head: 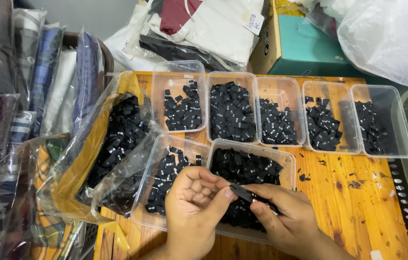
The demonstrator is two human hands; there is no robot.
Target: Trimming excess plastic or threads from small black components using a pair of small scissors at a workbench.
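My left hand (192, 207) and my right hand (285, 216) meet over a clear plastic tub (288, 161) full of small black fabric labels. Both pinch the same black label (243, 192) between thumb and fingers, the left at its near end, the right at its far end. A second tub (155, 149) of black labels sits just left of my left hand. Behind them stands a row of several clear tubs (180, 70), each holding black labels.
A clear plastic bag (117, 135) stuffed with black labels lies at the left on the orange wooden table (358, 207). Bagged folded garments (45, 77) stack at far left. A teal box (305, 48) and a white plastic bag (391, 33) stand behind.
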